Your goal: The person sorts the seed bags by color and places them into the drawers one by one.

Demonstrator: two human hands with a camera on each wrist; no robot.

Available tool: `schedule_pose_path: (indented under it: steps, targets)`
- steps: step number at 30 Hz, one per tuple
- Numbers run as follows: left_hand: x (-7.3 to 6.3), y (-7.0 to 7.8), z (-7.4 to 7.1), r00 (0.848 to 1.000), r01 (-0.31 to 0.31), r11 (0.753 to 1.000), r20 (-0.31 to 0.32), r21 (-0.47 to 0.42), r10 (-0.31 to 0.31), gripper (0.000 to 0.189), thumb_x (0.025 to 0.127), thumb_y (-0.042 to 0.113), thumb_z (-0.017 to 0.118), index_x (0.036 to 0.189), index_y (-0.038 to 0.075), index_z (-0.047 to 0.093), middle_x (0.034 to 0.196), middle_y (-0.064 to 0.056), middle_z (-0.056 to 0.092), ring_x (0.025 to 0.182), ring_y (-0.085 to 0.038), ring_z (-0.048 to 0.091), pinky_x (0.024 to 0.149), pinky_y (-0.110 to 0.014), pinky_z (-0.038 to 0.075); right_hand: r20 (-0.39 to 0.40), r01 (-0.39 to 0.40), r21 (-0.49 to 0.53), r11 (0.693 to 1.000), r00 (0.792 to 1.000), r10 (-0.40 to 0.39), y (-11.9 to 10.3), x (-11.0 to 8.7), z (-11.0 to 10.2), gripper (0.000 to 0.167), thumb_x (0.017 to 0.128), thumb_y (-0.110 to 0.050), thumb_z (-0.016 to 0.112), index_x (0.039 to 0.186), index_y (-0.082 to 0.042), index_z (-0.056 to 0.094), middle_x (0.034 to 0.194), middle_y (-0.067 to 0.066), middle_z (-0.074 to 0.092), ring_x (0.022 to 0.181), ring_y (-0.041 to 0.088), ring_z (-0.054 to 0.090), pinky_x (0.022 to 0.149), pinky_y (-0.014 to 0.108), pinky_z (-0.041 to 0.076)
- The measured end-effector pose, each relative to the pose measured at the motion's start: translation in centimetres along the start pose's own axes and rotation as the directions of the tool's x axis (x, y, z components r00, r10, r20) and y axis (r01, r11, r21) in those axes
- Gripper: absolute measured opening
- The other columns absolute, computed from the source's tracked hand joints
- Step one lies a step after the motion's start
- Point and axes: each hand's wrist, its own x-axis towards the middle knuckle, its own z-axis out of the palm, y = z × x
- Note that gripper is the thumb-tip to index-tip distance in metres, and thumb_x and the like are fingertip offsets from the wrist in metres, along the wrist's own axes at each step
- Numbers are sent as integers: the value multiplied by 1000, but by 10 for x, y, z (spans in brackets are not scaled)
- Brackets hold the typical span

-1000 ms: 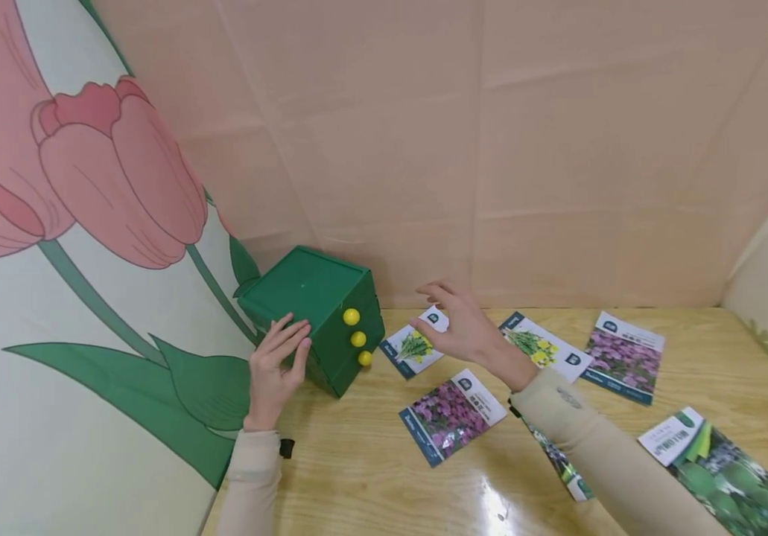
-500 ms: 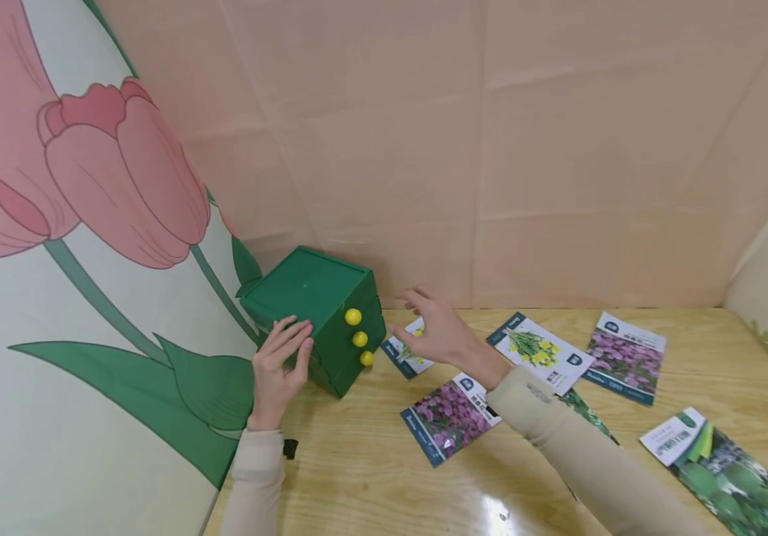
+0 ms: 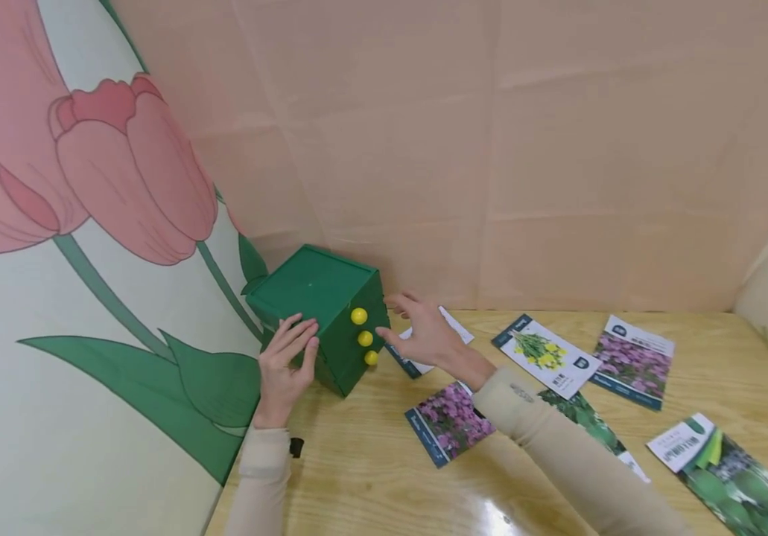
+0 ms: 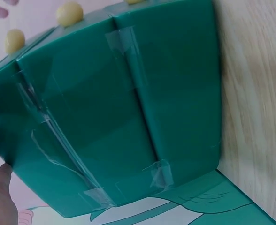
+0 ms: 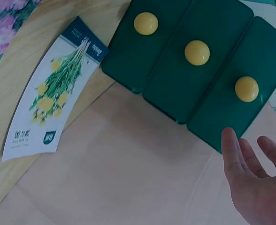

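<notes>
A green box of three stacked drawers (image 3: 316, 286) stands at the left of the table, a round yellow knob (image 3: 359, 316) on each drawer front. All three drawers look closed in the right wrist view. My left hand (image 3: 284, 372) rests its fingers on the box's near top edge; its thumb lies at the side. Clear tape strips cross the seams of the box's side (image 4: 81, 117). My right hand (image 3: 427, 335), fingers spread and gently bent, hovers before the drawer fronts. Its fingertips are close to the top drawer (image 5: 236, 101), holding nothing; whether they touch it I cannot tell.
Seed packets lie on the wooden table (image 3: 370, 476): a yellow-flower one (image 5: 53, 93) beside the box, purple-flower ones (image 3: 451, 424) nearer and farther right, another yellow-flower packet (image 3: 544, 353), and green-fruit packets (image 3: 732, 484). A tulip-printed wall (image 3: 122, 320) borders the left.
My right hand has moved left, from above the packets to the drawer fronts. The left hand stays on the box. The view has shifted slightly.
</notes>
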Motion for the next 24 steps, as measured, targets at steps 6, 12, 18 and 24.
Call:
schedule_pose_path:
  steps: [6, 12, 18, 24]
  targets:
    - [-4, -1, 1, 1000, 9, 1000, -2, 12, -9, 34, 87, -9, 77, 120, -1, 80, 122, -18, 78, 125, -49, 67, 116, -72, 42, 4, -5, -2, 1000, 1000, 6, -3, 4, 11, 57, 95, -34, 79, 139, 0, 65, 134, 18, 66, 110, 31, 72, 92, 44, 65]
    - [-3, -3, 1, 1000, 16, 1000, -4, 10, -16, 32, 90, -7, 77, 120, 0, 80, 122, -18, 78, 126, -48, 67, 117, -72, 42, -7, 1, 28, 1000, 1000, -1, 0, 10, 21, 56, 95, -29, 81, 139, 2, 65, 129, 22, 67, 107, 32, 72, 91, 47, 65]
    - [-3, -3, 2, 999, 31, 999, -18, 13, -31, 30, 91, -5, 76, 120, 1, 80, 122, -17, 79, 126, -47, 67, 119, -70, 41, -17, 21, 36, 999, 1000, -21, 3, 13, 30, 54, 96, -26, 81, 139, 2, 64, 127, 24, 67, 105, 37, 74, 89, 46, 66]
    - [-5, -2, 3, 999, 44, 999, -20, 10, -44, 29, 91, -5, 76, 119, 0, 81, 122, -17, 79, 126, -47, 67, 119, -70, 41, -35, 49, 59, 997, 998, -47, 1, 16, 44, 48, 95, -17, 83, 135, 1, 66, 129, 21, 66, 106, 37, 75, 89, 38, 66]
